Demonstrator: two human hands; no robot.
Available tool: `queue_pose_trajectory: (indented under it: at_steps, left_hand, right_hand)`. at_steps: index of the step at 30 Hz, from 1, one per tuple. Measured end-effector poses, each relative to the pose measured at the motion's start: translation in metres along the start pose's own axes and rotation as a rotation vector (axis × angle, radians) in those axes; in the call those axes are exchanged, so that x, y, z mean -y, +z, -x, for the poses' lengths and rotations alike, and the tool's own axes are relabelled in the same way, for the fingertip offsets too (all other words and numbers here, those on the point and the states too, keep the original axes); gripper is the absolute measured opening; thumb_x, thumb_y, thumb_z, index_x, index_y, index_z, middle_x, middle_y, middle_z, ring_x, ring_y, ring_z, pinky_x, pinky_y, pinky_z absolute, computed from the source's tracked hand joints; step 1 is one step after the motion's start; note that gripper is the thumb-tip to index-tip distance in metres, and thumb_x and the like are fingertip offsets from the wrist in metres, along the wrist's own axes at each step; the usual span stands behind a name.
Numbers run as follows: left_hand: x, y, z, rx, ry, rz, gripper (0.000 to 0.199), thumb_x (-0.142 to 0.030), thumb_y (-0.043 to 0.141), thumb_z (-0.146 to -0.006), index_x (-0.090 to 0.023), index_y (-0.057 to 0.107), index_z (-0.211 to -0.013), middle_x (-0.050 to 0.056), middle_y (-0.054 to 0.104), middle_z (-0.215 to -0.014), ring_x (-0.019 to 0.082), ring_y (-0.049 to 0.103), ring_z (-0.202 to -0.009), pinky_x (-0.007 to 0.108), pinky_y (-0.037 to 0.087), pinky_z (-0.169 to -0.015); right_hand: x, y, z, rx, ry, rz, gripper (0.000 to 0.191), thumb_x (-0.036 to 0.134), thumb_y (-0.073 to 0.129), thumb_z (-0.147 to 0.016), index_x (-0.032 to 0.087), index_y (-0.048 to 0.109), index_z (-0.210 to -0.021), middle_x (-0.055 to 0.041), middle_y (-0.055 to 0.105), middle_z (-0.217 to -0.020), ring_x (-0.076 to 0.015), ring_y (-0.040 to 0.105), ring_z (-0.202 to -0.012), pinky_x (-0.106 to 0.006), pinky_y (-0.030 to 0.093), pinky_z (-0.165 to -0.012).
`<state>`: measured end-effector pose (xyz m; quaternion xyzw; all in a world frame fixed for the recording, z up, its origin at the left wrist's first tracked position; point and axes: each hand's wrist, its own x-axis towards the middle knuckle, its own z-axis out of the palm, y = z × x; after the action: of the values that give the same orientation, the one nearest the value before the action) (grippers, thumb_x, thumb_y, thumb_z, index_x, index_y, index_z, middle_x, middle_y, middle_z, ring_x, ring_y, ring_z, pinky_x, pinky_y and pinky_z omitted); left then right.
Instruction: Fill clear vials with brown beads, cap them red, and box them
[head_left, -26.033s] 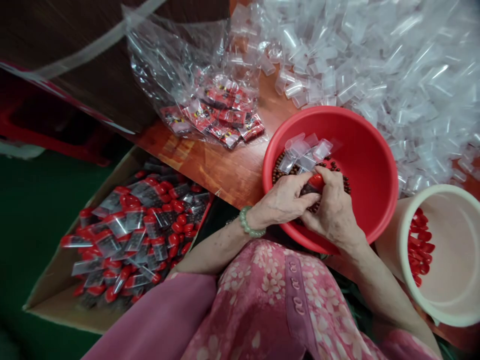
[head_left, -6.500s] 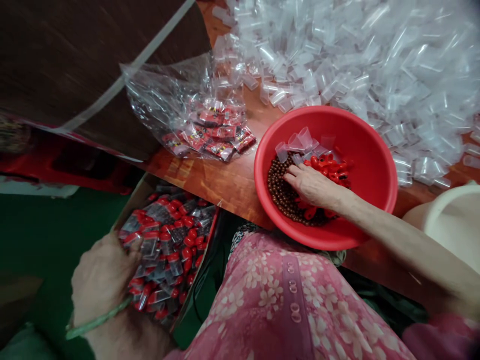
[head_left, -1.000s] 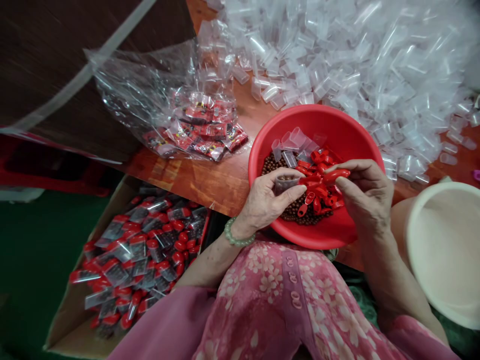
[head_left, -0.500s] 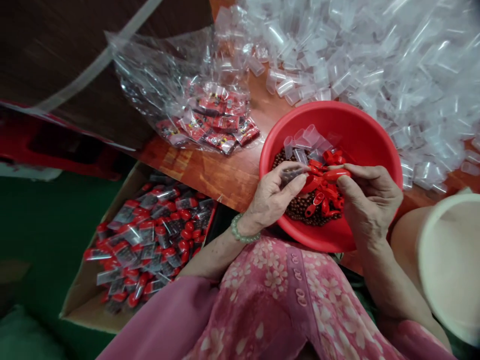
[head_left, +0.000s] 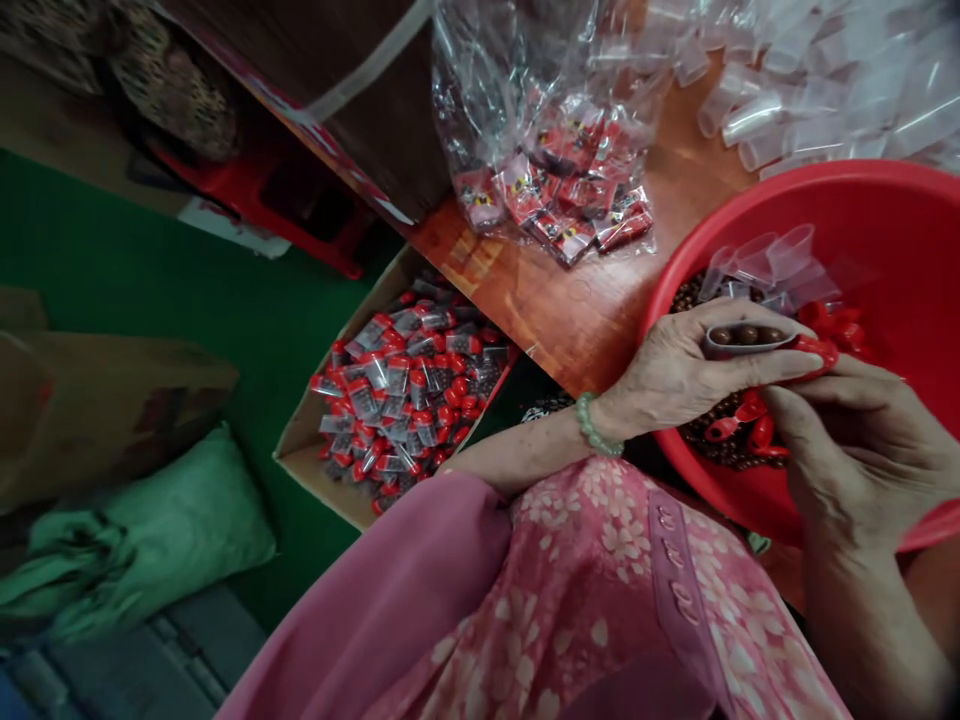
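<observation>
left hand (head_left: 664, 380): fingers closed around clear tube (head_left: 739, 351) of brown beads (head_left: 750, 335), over red basin's (head_left: 900, 255) left side. right hand (head_left: 874, 445): fingers curled at red cap (head_left: 814, 352), grip unclear. apparent step: capping; next calls for alignment.

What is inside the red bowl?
Brown balls, clear tubes and red pieces lie inside the bowl. The left hand and right hand cover part of it; what lies beneath is hidden.

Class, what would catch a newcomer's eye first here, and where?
Probably the big red basin at right, over which the left hand holds a clear case of brown balls. Next come the cardboard box full of red-capped cases, left of centre, and the heap of clear cases at upper right.
</observation>
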<state>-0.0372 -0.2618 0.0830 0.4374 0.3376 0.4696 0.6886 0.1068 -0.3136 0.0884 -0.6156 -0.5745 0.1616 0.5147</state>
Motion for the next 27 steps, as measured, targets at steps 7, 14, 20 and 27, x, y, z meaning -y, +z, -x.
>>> queue_pose_trajectory:
  at_steps: [7,14,20,27]
  left_hand:
    - [-0.014,-0.001,0.003,-0.016,-0.155,-0.065,0.009,-0.018,0.081,-0.085,-0.017,0.073,-0.088,0.002,0.076,-0.098,0.017,0.074,-0.099,0.026,0.06,-0.093]
    - [-0.008,-0.01,0.004,0.174,-0.017,-0.215,0.022,-0.036,0.081,-0.084,-0.015,0.071,-0.086,0.003,0.072,-0.091,0.015,0.067,-0.087,0.028,0.056,-0.087]
    - [-0.007,-0.001,0.004,0.287,-0.162,-0.079,0.033,-0.043,0.086,-0.078,-0.014,0.071,-0.085,0.001,0.071,-0.083,0.013,0.066,-0.078,0.028,0.055,-0.08]
    - [-0.01,-0.002,0.002,0.304,-0.218,0.022,0.025,-0.03,0.089,-0.074,-0.015,0.069,-0.073,-0.005,0.066,-0.074,0.01,0.06,-0.071,0.027,0.055,-0.08]
  right_hand:
    - [0.001,0.005,0.0,-0.118,0.051,-0.207,0.049,0.016,0.1,-0.049,0.024,0.078,-0.092,-0.0009,0.078,-0.082,-0.0157,0.074,-0.069,-0.025,0.062,-0.061]
    - [0.002,-0.021,-0.026,0.052,0.068,-0.311,0.028,0.018,0.086,-0.078,0.028,0.079,-0.103,-0.0004,0.079,-0.091,-0.0129,0.074,-0.078,-0.025,0.062,-0.074]
    - [0.008,-0.024,-0.038,0.23,-0.166,-0.311,0.035,0.012,0.082,-0.08,0.032,0.08,-0.109,0.0004,0.081,-0.097,-0.0175,0.076,-0.087,-0.034,0.064,-0.083]
    - [0.009,-0.019,-0.038,0.346,-0.202,-0.235,0.026,0.021,0.082,-0.082,0.035,0.081,-0.105,0.0008,0.081,-0.093,-0.0211,0.077,-0.083,-0.038,0.066,-0.078]
